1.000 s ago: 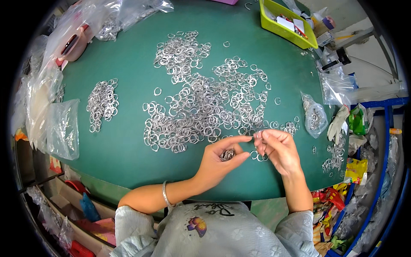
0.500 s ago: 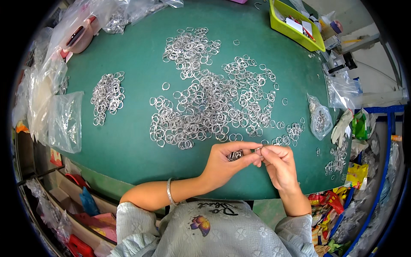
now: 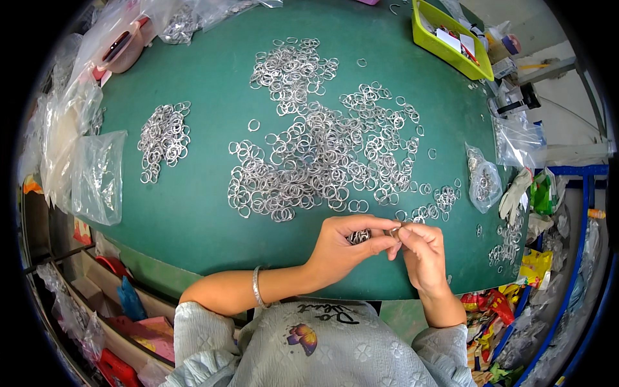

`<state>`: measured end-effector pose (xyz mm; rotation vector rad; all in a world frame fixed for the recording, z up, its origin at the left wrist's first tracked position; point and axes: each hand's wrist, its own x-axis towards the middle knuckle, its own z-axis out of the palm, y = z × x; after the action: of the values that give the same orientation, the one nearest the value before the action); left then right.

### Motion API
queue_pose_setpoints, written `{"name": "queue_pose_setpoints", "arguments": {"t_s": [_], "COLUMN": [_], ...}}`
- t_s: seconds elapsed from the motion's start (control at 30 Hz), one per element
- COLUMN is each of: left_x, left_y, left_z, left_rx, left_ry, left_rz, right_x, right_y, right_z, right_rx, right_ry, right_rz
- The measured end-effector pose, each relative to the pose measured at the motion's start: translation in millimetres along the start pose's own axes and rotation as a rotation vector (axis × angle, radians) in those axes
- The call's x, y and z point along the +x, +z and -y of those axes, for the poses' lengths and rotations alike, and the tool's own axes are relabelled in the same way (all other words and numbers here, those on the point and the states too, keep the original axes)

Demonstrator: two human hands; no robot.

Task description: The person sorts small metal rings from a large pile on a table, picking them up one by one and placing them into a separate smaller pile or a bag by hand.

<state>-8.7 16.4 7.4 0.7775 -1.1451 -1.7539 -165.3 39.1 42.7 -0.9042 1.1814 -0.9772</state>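
Note:
Several silver metal rings (image 3: 359, 237) are bunched in the palm of my left hand (image 3: 340, 248), and its thumb and forefinger pinch one single ring (image 3: 394, 231) at their tips. My right hand (image 3: 424, 250) meets it there, its thumb and fingers closed on the same ring. Both hands hover at the near edge of the green table (image 3: 213, 219). Just beyond them spreads a wide heap of silver rings (image 3: 316, 164), with a second pile of rings (image 3: 165, 137) off to the left. A small cluster of rings (image 3: 445, 200) lies close to the right hand.
A yellow-green bin (image 3: 451, 48) with tools stands at the far right. Clear plastic bags (image 3: 98, 177) line the left edge, near a pink bowl (image 3: 126, 55). On the right lie a bag of rings (image 3: 482, 179), a white glove (image 3: 514, 193) and scattered rings (image 3: 508, 242).
The view has shifted slightly. Both hands stay pinched together on the ring at nearly the same spot; the fingers have turned it a little.

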Motion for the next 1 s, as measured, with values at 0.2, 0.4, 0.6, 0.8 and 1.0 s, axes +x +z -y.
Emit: {"name": "queue_pose_setpoints", "arguments": {"t_s": [0.2, 0.4, 0.6, 0.8, 1.0], "left_x": [-1.3, -2.2, -3.7, -2.7, -1.6], "left_y": [0.4, 0.7, -0.7, 0.7, 3.9], "left_z": [0.0, 2.9, 5.7, -4.8, -7.8], "left_rx": [0.012, -0.013, -0.057, -0.023, 0.004], "left_ry": [0.021, 0.073, 0.114, -0.05, -0.112], "left_rz": [-0.004, 0.006, 0.022, 0.029, -0.028], "right_x": [-3.0, -6.5, -9.6, -7.5, 13.2], "right_y": [3.9, 3.5, 6.9, -1.6, -89.9], "right_z": [2.9, 3.3, 2.4, -0.3, 28.9], "right_rx": [0.132, 0.161, 0.184, 0.088, -1.028], "right_ry": [0.035, 0.056, 0.034, -0.126, -0.522], "right_rz": [0.025, 0.038, 0.039, 0.009, -0.811]}}
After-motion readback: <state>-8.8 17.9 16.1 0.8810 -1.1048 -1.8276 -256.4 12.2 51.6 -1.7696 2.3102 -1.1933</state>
